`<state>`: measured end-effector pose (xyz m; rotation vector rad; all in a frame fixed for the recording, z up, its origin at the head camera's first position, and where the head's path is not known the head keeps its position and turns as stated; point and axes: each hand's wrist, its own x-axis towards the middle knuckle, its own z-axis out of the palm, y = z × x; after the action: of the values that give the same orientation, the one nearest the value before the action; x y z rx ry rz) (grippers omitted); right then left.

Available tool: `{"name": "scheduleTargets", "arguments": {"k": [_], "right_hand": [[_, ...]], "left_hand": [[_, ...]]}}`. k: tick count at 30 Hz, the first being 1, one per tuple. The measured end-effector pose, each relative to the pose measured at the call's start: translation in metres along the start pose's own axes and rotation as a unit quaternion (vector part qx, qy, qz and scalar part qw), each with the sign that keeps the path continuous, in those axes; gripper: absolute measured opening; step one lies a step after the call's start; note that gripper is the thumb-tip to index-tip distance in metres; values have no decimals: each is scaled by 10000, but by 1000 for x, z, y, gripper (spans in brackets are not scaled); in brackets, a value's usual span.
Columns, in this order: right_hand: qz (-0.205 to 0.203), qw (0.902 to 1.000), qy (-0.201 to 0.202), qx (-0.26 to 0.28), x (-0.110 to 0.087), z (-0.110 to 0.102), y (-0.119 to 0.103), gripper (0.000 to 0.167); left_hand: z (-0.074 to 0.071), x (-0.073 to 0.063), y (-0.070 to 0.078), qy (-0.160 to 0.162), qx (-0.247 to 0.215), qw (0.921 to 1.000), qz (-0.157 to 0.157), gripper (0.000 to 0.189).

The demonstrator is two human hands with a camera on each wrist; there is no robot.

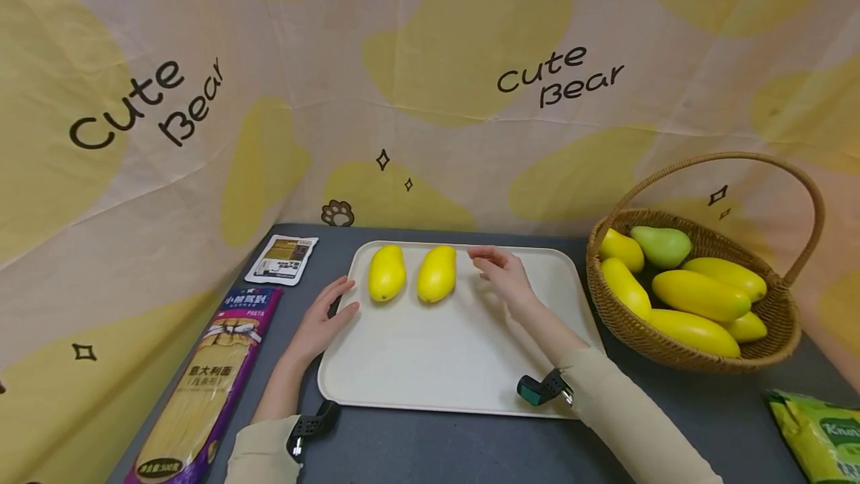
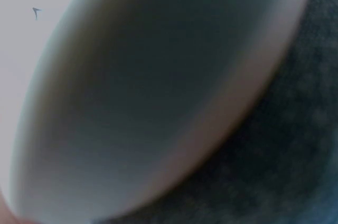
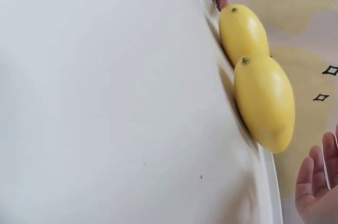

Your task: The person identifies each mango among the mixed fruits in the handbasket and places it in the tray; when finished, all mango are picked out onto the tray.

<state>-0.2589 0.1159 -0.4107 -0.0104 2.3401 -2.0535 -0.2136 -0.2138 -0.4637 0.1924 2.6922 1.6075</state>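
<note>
Two yellow mangoes, a left one (image 1: 387,273) and a right one (image 1: 437,275), lie apart near the back edge of a white tray (image 1: 430,357). My left hand (image 1: 327,323) is at the tray's left rim, thumb and fingers spread and holding nothing. Just right of the right mango, my right hand (image 1: 505,278) hovers over the tray, its fingers loosely bent and apart from the fruit. From the right wrist, the nearer mango (image 3: 265,102) partly overlaps the farther one, and the palm (image 3: 322,197) faces them with nothing in it. The left wrist view is mostly blurred.
A wicker basket (image 1: 692,357) with several mangoes and a green pear (image 1: 661,246) stands right of the tray. To the left lie a pasta pack (image 1: 208,387) and a white packet (image 1: 282,259). A green Knorr bag (image 1: 820,435) is at the front right. Printed cloth (image 1: 457,193) hangs behind.
</note>
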Motion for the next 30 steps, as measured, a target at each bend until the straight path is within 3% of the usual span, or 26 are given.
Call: {"name": "scheduleTargets", "arguments": {"k": [5, 10, 21, 24, 26, 30], "right_hand": [[46, 9995, -308, 39, -18, -23, -17, 27], [-280, 9951, -891, -329, -42, -53, -37, 31], [-1092, 9689, -1480, -1654, -83, -135, -75, 23], [-1345, 9558, -1459, -2169, -91, -161, -82, 21], [-1561, 9417, -1385, -2639, -94, -180, -84, 19], [-1869, 8961, -849, -3935, -99, -214, -86, 15]], "left_hand": [[0, 0, 1, -15, 42, 10000, 4, 53], [-1, 0, 2, -42, 50, 10000, 10, 53], [-5, 0, 1, 16, -28, 9998, 173, 52], [-3, 0, 0, 52, -15, 9996, 275, 52], [-1, 0, -1, 50, 4, 9996, 279, 52], [0, 0, 0, 5, 13, 9997, 258, 53]]}}
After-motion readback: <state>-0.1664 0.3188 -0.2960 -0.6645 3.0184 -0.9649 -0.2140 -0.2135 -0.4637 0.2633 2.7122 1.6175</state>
